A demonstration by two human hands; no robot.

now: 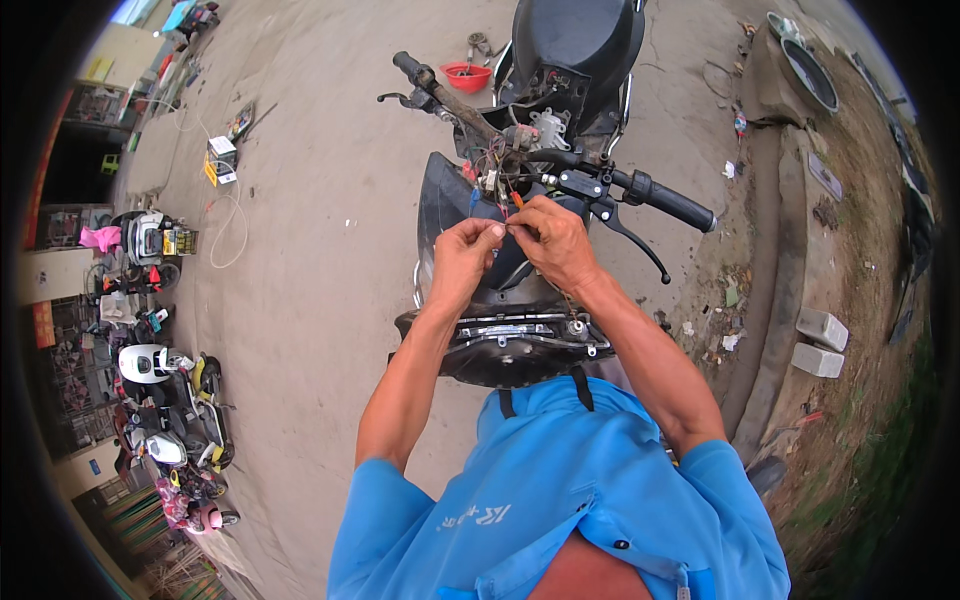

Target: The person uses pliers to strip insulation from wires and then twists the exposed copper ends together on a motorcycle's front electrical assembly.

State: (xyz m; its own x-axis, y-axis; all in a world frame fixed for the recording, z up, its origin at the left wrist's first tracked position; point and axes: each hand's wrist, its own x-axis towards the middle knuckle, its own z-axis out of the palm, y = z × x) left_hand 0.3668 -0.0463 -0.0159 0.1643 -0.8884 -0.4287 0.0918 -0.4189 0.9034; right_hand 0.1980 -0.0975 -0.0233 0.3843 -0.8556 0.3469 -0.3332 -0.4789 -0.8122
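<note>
In front of me stands a scooter with its front covers off, its black seat (pixel 578 45) at the far end. Thin coloured wires (pixel 494 178) spill out around the middle of the handlebar. Both my hands are over the near side of these wires, fingertips almost meeting. My left hand (pixel 466 258) pinches with thumb and forefinger. My right hand (pixel 552 240) pinches too, close to a thin wire (pixel 507 212) that runs down to the fingertips. An orange-handled piece (pixel 517 200) shows beside the right fingers. The exact ends held are too small to make out.
The right grip (pixel 680 205) and brake lever (pixel 640 248) stick out beside my right forearm. Nearest me is the headlight unit (pixel 520 345). A red bowl (pixel 466 77) sits on the ground beyond. Parked scooters (pixel 150 365) line the left; white blocks (pixel 820 340) lie right.
</note>
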